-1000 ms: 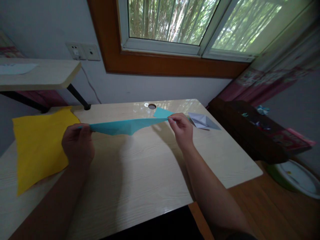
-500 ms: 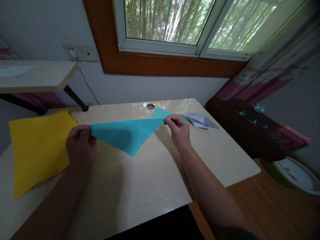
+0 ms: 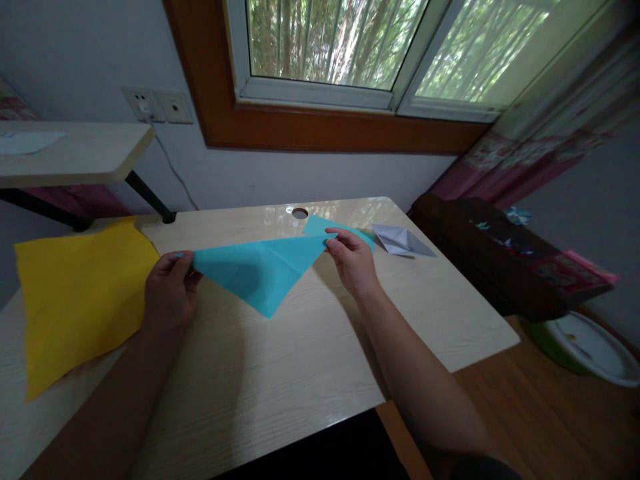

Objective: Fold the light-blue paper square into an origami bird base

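A sheet of light-blue paper (image 3: 265, 270), folded into a triangle, is stretched between my two hands above the table. Its long edge runs along the top and one corner points down towards me. My left hand (image 3: 173, 287) pinches the left corner between thumb and fingers. At the right corner, my right hand (image 3: 353, 260) grips the paper between thumb and fingertips. Behind the right hand lies another piece of light-blue paper (image 3: 315, 225), partly covered by that hand. A folded white paper (image 3: 400, 240) rests to its right.
A large yellow sheet (image 3: 80, 307) lies at the left of the pale wooden table (image 3: 300, 373). A raised shelf (image 3: 75, 157) on black legs stands at the back left. A round cable hole (image 3: 300, 213) is near the back edge. A dark object (image 3: 330, 450) sits at the front edge.
My left hand has moved a little to the right, closer to my right hand. The blue triangle's lower corner has dropped slightly. My right index finger has lifted a little.
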### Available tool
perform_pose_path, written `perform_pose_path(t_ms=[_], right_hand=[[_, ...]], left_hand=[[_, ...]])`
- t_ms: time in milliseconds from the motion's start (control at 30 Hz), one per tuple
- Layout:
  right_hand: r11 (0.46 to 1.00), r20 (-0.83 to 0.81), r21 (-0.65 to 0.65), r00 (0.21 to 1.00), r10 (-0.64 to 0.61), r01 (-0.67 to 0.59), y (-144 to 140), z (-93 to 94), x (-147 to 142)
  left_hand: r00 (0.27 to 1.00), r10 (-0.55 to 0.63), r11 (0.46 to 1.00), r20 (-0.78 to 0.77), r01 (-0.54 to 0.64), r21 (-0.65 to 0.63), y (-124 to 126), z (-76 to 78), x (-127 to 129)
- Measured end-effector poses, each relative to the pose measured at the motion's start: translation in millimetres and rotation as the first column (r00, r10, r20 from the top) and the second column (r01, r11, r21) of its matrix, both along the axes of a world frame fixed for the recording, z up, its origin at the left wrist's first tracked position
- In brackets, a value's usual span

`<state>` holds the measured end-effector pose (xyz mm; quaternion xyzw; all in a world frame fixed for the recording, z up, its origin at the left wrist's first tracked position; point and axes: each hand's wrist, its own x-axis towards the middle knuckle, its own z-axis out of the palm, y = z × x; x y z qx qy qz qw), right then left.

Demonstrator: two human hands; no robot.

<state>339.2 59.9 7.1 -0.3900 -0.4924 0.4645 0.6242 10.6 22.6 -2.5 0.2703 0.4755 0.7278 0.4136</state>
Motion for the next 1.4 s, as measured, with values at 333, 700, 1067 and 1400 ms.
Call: perform_pose_path(t_ms=[333, 700, 1067, 1400], right_hand=[[1.0, 0.038, 0.001, 0.999, 0.016, -0.016, 2, -6.3, -3], [0.999, 0.121, -0.043, 0.992, 0.019, -0.014, -9, -2.9, -25], [0.999, 0.127, -0.042, 0.992, -0.001, 0.007, -11, -4.0, -26], [0.999, 0.124, -0.036, 0.992, -0.004, 0.009, -9, -4.9, -26]], left_hand=[[0.949, -0.116, 0.988, -0.293, 0.08, -0.133, 3, -14.5, -12], [0.256, 0.091, 0.953, -0.962, 0.258, 0.159, -6, 28.6, 27], [0.074, -0.049, 0.797, -0.996, 0.604, 0.006, 37, 65.0, 111], [-0.025, -0.109, 0.764, -0.994, 0.637, -0.099, 52, 67.5, 119]])
